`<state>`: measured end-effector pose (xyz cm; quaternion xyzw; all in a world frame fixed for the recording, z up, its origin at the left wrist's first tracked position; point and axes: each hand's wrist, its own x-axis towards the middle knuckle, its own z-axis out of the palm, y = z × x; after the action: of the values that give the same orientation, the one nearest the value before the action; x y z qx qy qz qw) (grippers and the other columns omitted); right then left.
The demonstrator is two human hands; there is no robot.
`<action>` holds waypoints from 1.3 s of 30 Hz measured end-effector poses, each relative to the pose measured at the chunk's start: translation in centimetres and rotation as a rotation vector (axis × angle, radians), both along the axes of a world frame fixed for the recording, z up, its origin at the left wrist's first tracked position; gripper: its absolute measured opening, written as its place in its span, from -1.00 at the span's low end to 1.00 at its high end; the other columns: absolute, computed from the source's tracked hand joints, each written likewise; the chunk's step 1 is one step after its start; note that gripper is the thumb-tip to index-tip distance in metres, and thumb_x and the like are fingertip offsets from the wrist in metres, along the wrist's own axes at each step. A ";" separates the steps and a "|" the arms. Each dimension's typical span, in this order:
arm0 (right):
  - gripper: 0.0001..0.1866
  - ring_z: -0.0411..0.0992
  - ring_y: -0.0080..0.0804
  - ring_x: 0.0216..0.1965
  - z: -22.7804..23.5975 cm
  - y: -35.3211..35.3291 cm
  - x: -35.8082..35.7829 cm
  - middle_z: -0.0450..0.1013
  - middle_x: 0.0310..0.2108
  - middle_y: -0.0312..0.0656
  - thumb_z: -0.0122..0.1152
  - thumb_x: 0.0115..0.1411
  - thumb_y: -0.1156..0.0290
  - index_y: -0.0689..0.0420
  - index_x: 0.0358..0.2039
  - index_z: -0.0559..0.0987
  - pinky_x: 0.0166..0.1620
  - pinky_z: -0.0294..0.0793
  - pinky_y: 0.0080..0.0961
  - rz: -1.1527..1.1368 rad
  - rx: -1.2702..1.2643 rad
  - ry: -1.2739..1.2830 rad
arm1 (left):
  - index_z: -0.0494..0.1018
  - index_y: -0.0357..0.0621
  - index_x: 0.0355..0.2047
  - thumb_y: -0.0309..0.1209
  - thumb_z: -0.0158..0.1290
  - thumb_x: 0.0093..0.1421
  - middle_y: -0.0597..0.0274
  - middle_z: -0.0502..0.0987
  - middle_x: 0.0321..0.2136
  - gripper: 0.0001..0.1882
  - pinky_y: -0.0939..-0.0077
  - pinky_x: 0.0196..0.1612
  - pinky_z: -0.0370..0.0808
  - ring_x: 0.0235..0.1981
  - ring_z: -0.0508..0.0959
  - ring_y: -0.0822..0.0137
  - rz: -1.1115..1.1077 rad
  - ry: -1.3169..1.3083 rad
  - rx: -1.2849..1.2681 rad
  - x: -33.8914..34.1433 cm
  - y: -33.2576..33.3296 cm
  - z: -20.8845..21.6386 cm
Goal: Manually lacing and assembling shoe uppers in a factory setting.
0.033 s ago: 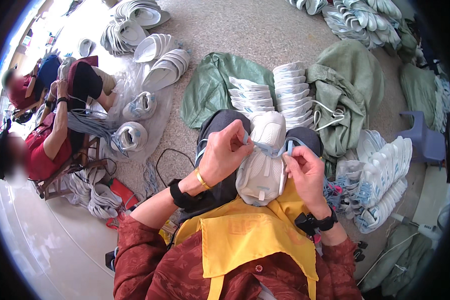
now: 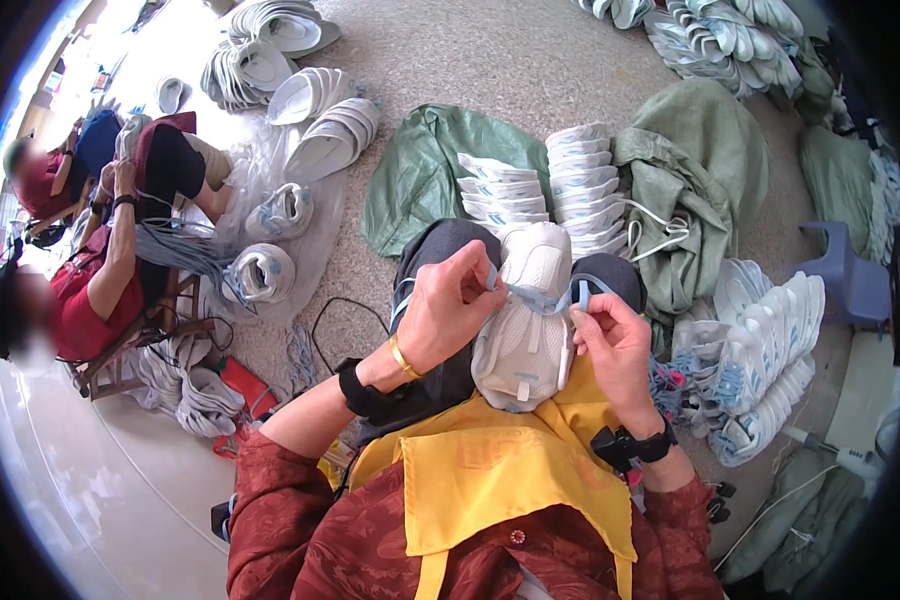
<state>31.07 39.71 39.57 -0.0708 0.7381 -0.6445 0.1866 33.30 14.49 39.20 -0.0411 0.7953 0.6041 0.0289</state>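
Far left, 2 seated co-workers (image 2: 90,250) bend over their own shoes. Moving in: the left hand (image 2: 450,305) is clenched, pinching one end of the pale blue lace (image 2: 535,296) taut. The white shoe (image 2: 525,315) rests upside-steady on the lap, toe away, so both hands can reach its eyelets. The right hand (image 2: 615,340) pinches the lace's other end. Beyond, stacked white shoes (image 2: 760,370).
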 end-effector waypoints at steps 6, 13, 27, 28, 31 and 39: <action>-0.93 0.58 -0.62 -0.32 0.1 1.0 0.4 0.58 -0.28 -0.26 0.25 0.38 0.54 0.28 -0.19 0.60 -0.21 0.63 -0.64 -0.072 -0.084 -0.143 | 0.27 -0.23 -0.37 -0.61 0.24 0.19 0.18 0.62 -0.49 -0.71 0.53 -0.40 0.56 -0.46 0.68 0.45 -0.043 0.134 -0.194 -0.2 0.9 0.9; -0.94 0.58 -0.63 -0.28 -0.4 1.0 0.3 0.60 -0.27 -0.29 0.25 0.33 0.65 0.30 -0.20 0.61 -0.14 0.64 -0.63 -0.119 -0.056 -0.067 | 0.29 -0.23 -0.37 -0.59 0.27 0.19 0.24 0.60 -0.49 -0.71 0.58 -0.34 0.58 -0.42 0.66 0.53 0.022 0.061 -0.111 -0.1 1.0 0.4; -0.92 0.58 -0.65 -0.25 -1.7 -0.2 -0.6 0.62 -0.29 -0.29 0.28 0.29 0.69 0.29 -0.22 0.64 -0.11 0.61 -0.64 -0.158 -0.024 0.019 | 0.28 -0.22 -0.39 -0.59 0.28 0.17 0.24 0.49 -0.61 -0.69 0.56 -0.48 0.48 -0.56 0.62 0.52 0.090 0.111 -0.117 0.1 1.3 -1.0; -0.92 0.58 -0.65 -0.25 -1.6 -0.1 -0.6 0.62 -0.29 -0.29 0.28 0.29 0.69 0.29 -0.22 0.64 -0.11 0.61 -0.64 -0.161 -0.025 0.018 | 0.28 -0.22 -0.39 -0.59 0.28 0.17 0.24 0.49 -0.61 -0.69 0.56 -0.48 0.48 -0.56 0.62 0.52 0.087 0.111 -0.118 0.1 1.4 -1.0; -0.92 0.57 -0.65 -0.26 -1.3 -0.2 -0.6 0.62 -0.29 -0.29 0.28 0.29 0.68 0.29 -0.22 0.64 -0.12 0.61 -0.64 -0.119 -0.029 0.011 | 0.28 -0.22 -0.39 -0.59 0.27 0.18 0.25 0.47 -0.63 -0.69 0.55 -0.48 0.48 -0.57 0.59 0.54 0.101 0.119 -0.071 0.1 1.6 -0.7; -0.97 0.59 -0.65 -0.34 0.2 -1.2 -1.6 0.62 -0.40 -0.26 0.30 0.24 0.68 0.30 -0.31 0.63 -0.24 0.59 -0.64 -0.060 0.116 0.068 | 0.27 -0.22 -0.39 -0.59 0.29 0.17 0.22 0.52 -0.57 -0.68 0.54 -0.48 0.49 -0.57 0.59 0.48 0.095 0.104 -0.098 0.2 1.5 -1.0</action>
<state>29.43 38.52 39.73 -0.0596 0.7818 -0.6033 0.1460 33.46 15.95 38.18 -0.0488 0.8216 0.5664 -0.0431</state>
